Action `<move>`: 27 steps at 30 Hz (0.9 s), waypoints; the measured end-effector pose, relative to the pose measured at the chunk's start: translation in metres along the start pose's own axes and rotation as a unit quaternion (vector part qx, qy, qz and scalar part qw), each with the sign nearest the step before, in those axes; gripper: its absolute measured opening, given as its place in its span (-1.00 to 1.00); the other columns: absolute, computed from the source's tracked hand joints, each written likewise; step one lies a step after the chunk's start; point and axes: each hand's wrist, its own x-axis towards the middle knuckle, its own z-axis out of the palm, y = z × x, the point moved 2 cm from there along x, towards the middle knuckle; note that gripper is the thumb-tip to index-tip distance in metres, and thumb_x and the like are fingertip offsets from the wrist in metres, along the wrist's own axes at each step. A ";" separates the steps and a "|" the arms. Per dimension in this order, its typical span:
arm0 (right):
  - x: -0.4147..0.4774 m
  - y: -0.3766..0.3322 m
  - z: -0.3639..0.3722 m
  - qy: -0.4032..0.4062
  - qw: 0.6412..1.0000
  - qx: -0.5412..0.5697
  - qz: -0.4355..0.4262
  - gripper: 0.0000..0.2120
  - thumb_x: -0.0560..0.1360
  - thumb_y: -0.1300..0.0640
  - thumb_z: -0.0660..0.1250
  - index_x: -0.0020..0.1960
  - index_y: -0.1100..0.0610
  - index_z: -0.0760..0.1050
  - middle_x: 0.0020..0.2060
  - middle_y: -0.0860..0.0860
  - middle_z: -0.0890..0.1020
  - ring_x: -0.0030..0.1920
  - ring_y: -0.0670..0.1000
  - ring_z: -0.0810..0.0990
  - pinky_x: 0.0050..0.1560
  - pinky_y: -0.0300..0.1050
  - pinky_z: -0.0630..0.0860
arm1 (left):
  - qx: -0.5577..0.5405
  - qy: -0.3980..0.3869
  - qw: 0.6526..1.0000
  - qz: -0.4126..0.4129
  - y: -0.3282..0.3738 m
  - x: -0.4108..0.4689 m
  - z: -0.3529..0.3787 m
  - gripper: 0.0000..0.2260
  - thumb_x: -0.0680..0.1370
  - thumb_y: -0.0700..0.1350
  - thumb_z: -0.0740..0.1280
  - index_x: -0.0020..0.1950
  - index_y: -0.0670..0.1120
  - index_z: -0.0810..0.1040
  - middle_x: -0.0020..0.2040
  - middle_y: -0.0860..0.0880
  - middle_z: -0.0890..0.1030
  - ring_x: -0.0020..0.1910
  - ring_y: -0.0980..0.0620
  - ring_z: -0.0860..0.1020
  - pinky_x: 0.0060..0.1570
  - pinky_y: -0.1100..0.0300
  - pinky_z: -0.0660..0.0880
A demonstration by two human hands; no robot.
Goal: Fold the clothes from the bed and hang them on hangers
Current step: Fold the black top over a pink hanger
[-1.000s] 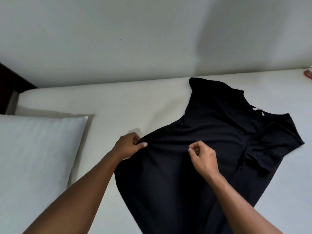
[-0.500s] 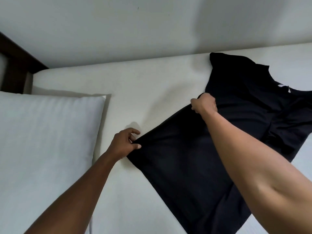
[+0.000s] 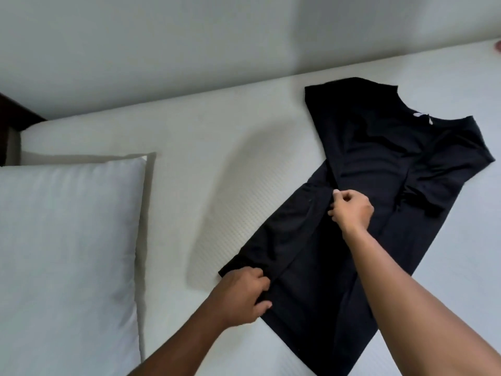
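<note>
A black short-sleeved shirt [image 3: 379, 164] lies spread on the white bed [image 3: 206, 147], its collar toward the far right and its hem toward me. Its left side is folded in over the body, forming a long flap. My left hand [image 3: 241, 297] grips the hem corner of that flap near the bottom. My right hand [image 3: 351, 210] pinches the folded edge at mid-body. No hanger is in view.
A white pillow [image 3: 65, 261] fills the left side of the bed. A dark wooden headboard [image 3: 10, 126] shows at the far left. A pale wall [image 3: 189, 44] runs along the bed's far edge. A small reddish object [image 3: 498, 46] sits at the right border.
Both hands have carried the shirt's left edge inward over the body, making a lengthwise fold. My right hand came down from the upper side edge to mid-body.
</note>
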 end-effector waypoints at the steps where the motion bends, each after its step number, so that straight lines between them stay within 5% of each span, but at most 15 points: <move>1: 0.005 0.002 -0.001 -0.009 1.000 0.003 0.003 -0.73 0.62 -0.02 0.36 -0.21 0.06 0.63 -0.43 -0.03 0.69 -0.38 -0.04 0.72 -0.05 0.11 0.72 | 0.006 0.005 1.000 -0.003 0.001 0.006 0.000 -0.71 0.57 0.17 0.24 -0.03 -0.02 0.61 -0.11 0.04 0.57 -0.15 0.02 0.57 -0.20 0.13 0.48; 7: 0.035 -0.010 -0.018 -0.040 0.999 -0.013 -0.012 -0.71 0.40 -0.25 0.34 -0.16 -0.04 0.61 -0.24 -0.09 0.72 -0.16 -0.01 0.72 -0.03 0.10 0.71 | -0.030 0.065 0.995 -0.068 -0.001 0.068 -0.036 -0.78 0.64 0.04 0.27 -0.09 -0.04 0.60 -0.20 0.06 0.53 -0.26 0.06 0.51 -0.19 0.12 0.51; 13: 0.089 -0.043 -0.070 0.015 0.987 -0.115 -0.115 -0.93 0.54 0.03 0.37 -0.03 -0.02 0.61 -0.12 -0.11 0.67 -0.02 0.00 0.62 0.12 -0.01 0.56 | -0.099 0.092 0.979 -0.152 0.012 0.183 -0.081 -0.79 0.64 -0.06 0.29 0.22 -0.06 0.61 0.08 -0.02 0.62 0.07 -0.03 0.60 0.12 0.07 0.55; 16: 0.135 -0.050 -0.081 -0.037 0.985 -0.126 -0.109 -0.90 0.52 0.04 0.40 0.03 -0.05 0.61 -0.11 -0.16 0.65 0.02 -0.01 0.62 0.15 -0.04 0.54 | -0.165 0.111 0.955 -0.218 0.010 0.249 -0.102 -0.70 0.65 -0.14 0.25 0.36 -0.13 0.57 0.27 -0.09 0.62 0.25 -0.09 0.58 0.25 0.11 0.49; 18: 0.161 -0.049 -0.082 -0.120 0.980 -0.130 -0.086 -0.85 0.51 0.00 0.46 0.07 -0.05 0.61 -0.10 -0.16 0.66 0.06 -0.03 0.65 0.14 -0.08 0.54 | -0.250 0.124 0.920 -0.274 0.005 0.292 -0.114 -0.72 0.60 -0.14 0.31 0.31 -0.13 0.59 0.26 -0.08 0.63 0.24 -0.10 0.60 0.27 0.11 0.50; 21: 0.186 -0.040 -0.075 -0.219 0.970 -0.101 -0.038 -0.67 0.48 -0.14 0.53 0.13 0.00 0.56 -0.02 -0.09 0.67 0.06 -0.07 0.62 0.11 -0.11 0.50 | -0.490 0.170 0.789 -0.330 -0.001 0.346 -0.131 -0.87 0.43 -0.18 0.39 -0.04 -0.14 0.60 0.00 -0.18 0.68 -0.06 -0.14 0.67 0.00 0.07 0.62; 24: 0.205 -0.031 -0.071 -0.255 0.965 -0.066 -0.010 -0.56 0.43 -0.34 0.47 0.06 0.00 0.57 0.07 -0.10 0.64 0.15 -0.07 0.57 0.26 -0.05 0.47 | -0.627 0.206 0.673 -0.334 -0.011 0.397 -0.146 -0.80 0.56 -0.20 0.43 0.16 -0.23 0.61 0.03 -0.19 0.69 -0.08 -0.10 0.68 -0.17 0.04 0.67; 27: 0.216 -0.032 -0.071 -0.291 0.956 -0.039 0.002 -0.46 0.50 -0.47 0.28 0.05 -0.01 0.60 0.03 -0.06 0.67 0.13 -0.03 0.58 0.32 0.00 0.45 | -0.676 0.188 0.637 -0.319 -0.015 0.434 -0.161 -0.66 0.49 -0.16 0.55 0.23 -0.18 0.62 0.07 -0.19 0.73 0.00 -0.13 0.73 -0.07 -0.07 0.70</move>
